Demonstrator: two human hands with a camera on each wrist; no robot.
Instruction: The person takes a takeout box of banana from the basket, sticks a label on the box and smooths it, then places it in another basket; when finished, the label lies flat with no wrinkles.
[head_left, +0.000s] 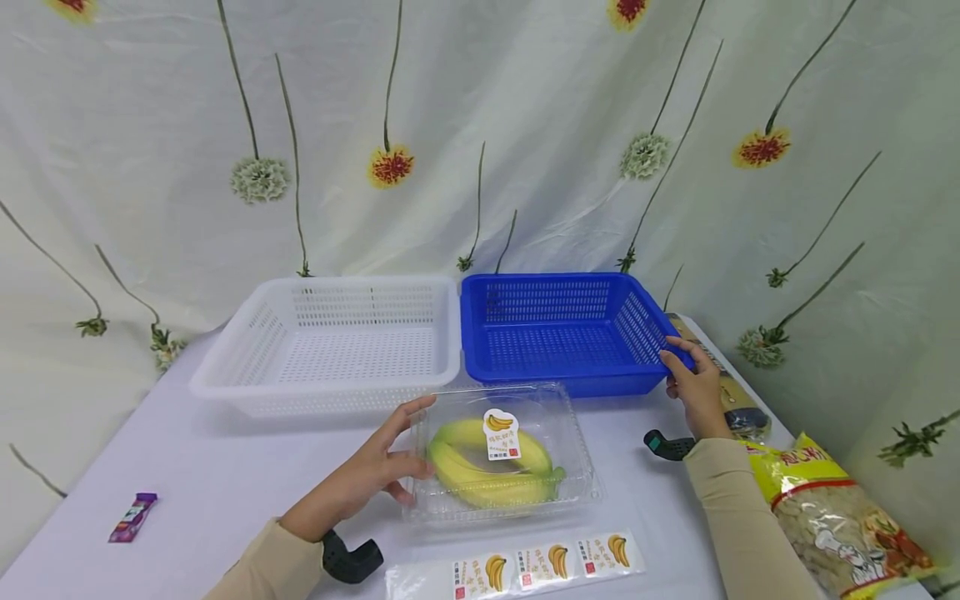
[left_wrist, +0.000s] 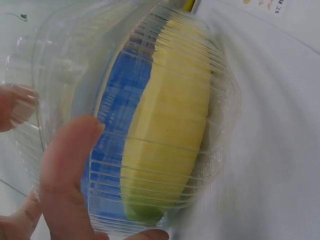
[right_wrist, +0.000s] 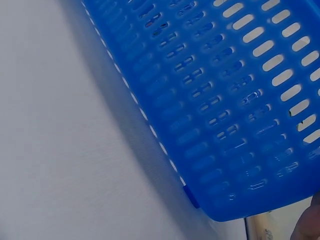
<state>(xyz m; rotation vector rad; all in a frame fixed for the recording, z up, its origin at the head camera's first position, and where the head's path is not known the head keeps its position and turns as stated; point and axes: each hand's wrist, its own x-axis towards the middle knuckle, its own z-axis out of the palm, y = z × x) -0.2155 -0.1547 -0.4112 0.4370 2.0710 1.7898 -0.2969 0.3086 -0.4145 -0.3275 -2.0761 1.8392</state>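
Note:
My left hand (head_left: 367, 468) grips the left side of a clear plastic box (head_left: 579, 454), thumb on the near side and fingers towards the back. Inside lie yellow bananas (head_left: 465, 475) with green tips; a banana sticker (head_left: 501, 435) is on the lid. In the left wrist view, the thumb (left_wrist: 67, 170) presses the ribbed wall beside one banana (left_wrist: 170, 115). At the right front corner of the blue basket (head_left: 555, 377), my right hand (head_left: 697, 390) pinches the rim. Only a bit of a finger (right_wrist: 307, 222) shows by the basket's slotted wall (right_wrist: 200, 110) in the right wrist view.
A white basket (head_left: 322, 393) stands against the blue one's left. In front of the box lies a strip of banana stickers (head_left: 517, 571). A purple packet (head_left: 133, 518) lies far left. Right of my right arm are a yellow food bag (head_left: 840, 525) and another package (head_left: 742, 408).

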